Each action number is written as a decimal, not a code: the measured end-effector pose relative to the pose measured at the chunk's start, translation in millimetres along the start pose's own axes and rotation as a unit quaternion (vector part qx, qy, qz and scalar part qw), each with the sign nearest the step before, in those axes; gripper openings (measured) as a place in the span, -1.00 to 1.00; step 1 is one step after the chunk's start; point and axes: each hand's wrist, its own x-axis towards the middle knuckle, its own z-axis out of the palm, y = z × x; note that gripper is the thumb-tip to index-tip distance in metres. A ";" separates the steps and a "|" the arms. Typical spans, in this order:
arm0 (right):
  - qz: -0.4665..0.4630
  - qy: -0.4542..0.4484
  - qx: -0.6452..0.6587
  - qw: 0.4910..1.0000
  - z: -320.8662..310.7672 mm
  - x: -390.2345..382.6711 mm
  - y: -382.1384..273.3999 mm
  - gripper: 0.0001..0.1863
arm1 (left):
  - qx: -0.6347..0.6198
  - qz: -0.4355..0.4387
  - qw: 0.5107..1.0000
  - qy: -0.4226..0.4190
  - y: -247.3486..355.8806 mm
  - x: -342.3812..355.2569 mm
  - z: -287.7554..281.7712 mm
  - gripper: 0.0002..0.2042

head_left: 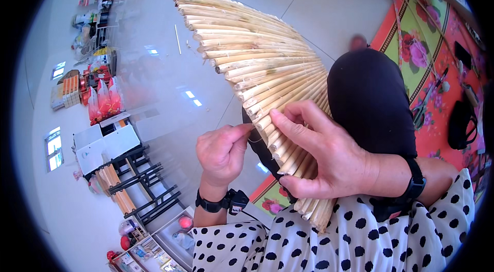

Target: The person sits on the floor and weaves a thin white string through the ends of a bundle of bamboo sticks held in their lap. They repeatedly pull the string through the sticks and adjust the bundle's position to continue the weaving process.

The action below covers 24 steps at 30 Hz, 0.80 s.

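Floor: pale glossy tiles spread out beyond and to the left of my hands, catching window reflections.
Mat: a red floral mat lies to the right of my right hand, with a dark bag resting on it.
Shelves: far off to my left stand a black rack and shelves crowded with small packets and bottles, too small for me to tell apart.
Knee: my raised knee in black cloth sits just behind my right hand.
Clothing: my white dress with black dots fills the bottom, below both wrists.
Panel: a fan of pale bamboo-like sticks, bound side by side, rises from my lap up and away past my fingers; its lower ends poke out under my right palm.
Right hand: my right hand is clamped around the gathered lower sticks, thumb on top, fingers wrapped behind.
Left hand: my left hand, just beside the sticks, is pinched shut on a thin thread running to the panel's edge.
Wristbands: black bands circle both wrists.
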 end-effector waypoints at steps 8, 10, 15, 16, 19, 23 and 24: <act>-0.003 -0.003 -0.001 1.000 0.5 0.4 0.4 -0.10 | 0.017 0.007 1.000 0.006 5.4 2.9 -1.0 -0.80; -0.006 -0.002 -0.002 1.000 -0.2 -0.5 0.8 -0.10 | 0.019 0.011 1.000 0.007 8.0 5.6 1.2 -0.81; -0.005 -0.003 0.017 1.000 -1.4 0.5 -2.7 -0.18 | 0.038 -0.004 0.999 0.017 21.9 12.4 4.8 -0.87; -0.007 0.000 0.017 1.000 -0.9 0.3 -1.9 -0.19 | 0.038 -0.019 0.999 0.021 23.8 11.4 6.3 -0.88; -0.003 0.008 0.024 1.000 0.1 1.0 -1.6 -0.19 | 0.030 -0.108 0.993 0.031 27.6 3.5 12.4 -0.87; 0.025 0.012 0.055 0.998 6.9 1.5 -0.5 -0.21 | -0.167 -0.266 0.944 0.105 36.3 3.8 21.6 -0.78; 0.026 0.013 0.057 0.998 6.9 1.2 -0.4 -0.21 | -0.204 -0.283 0.931 0.110 40.2 5.4 20.1 -0.74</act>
